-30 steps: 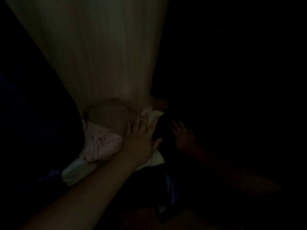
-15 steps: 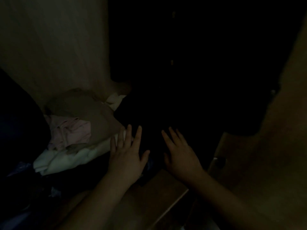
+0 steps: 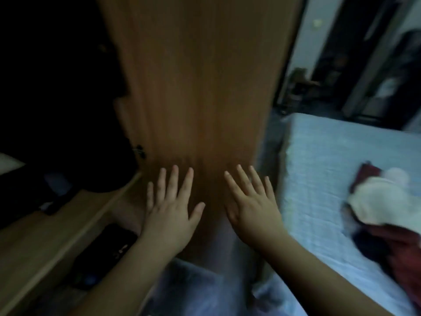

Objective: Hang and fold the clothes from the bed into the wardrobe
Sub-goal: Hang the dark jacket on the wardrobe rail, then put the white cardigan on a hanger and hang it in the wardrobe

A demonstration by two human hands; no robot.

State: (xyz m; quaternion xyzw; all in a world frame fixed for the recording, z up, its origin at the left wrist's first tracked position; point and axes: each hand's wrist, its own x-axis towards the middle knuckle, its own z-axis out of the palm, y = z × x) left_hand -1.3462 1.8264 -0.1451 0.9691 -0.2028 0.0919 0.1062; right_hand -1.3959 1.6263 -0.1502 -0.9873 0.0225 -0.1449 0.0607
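Both hands empty, fingers straight and spread: left hand [image 3: 169, 215], right hand [image 3: 251, 212], held in front of wardrobe door [image 3: 196, 87]; contact w/ door cannot be told. Change vs. 0.5 s ago: view has swung right, out of dark wardrobe interior [image 3: 57, 87], where hands lay by stacked garments. Bed [image 3: 323, 169] now visible at right, w/ clothes [image 3: 387, 213] piled on it. Judgement: one placement done; next item needs fetching from bed.

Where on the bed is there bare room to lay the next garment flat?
The bed shows bare light-blue sheet between its left edge and the clothes pile, and beyond the pile toward the far end. The right edge is crowded. Both the left hand and right hand are empty by the wardrobe door.
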